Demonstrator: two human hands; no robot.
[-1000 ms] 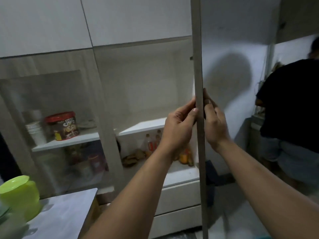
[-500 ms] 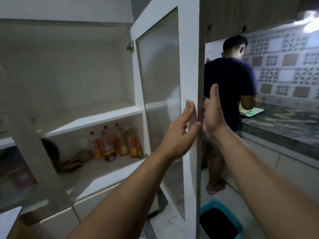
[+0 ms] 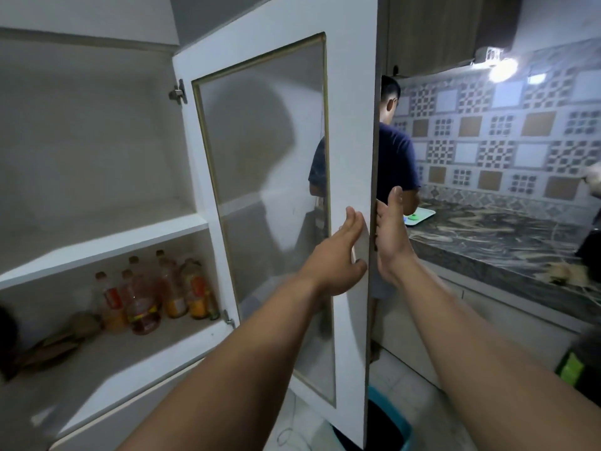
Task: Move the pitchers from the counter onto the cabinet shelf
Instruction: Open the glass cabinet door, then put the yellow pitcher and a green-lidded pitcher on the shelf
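Cabinet door [image 3: 349, 157] swung wide, free edge toward the viewer. Upper cabinet shelf [image 3: 107, 237] bare along its front edge; lower shelf [image 3: 113, 353] carries about six bottles [image 3: 153, 291] at its rear right corner. Left hand [image 3: 338, 258] and right hand [image 3: 390, 236], fingers spread, flank the door's free edge without clasping it. Pitchers out of view.

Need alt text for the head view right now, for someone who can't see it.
Both hands sandwich the edge of an open cabinet door: left hand inside, right hand outside. The upper shelf is bare; bottles stand below.
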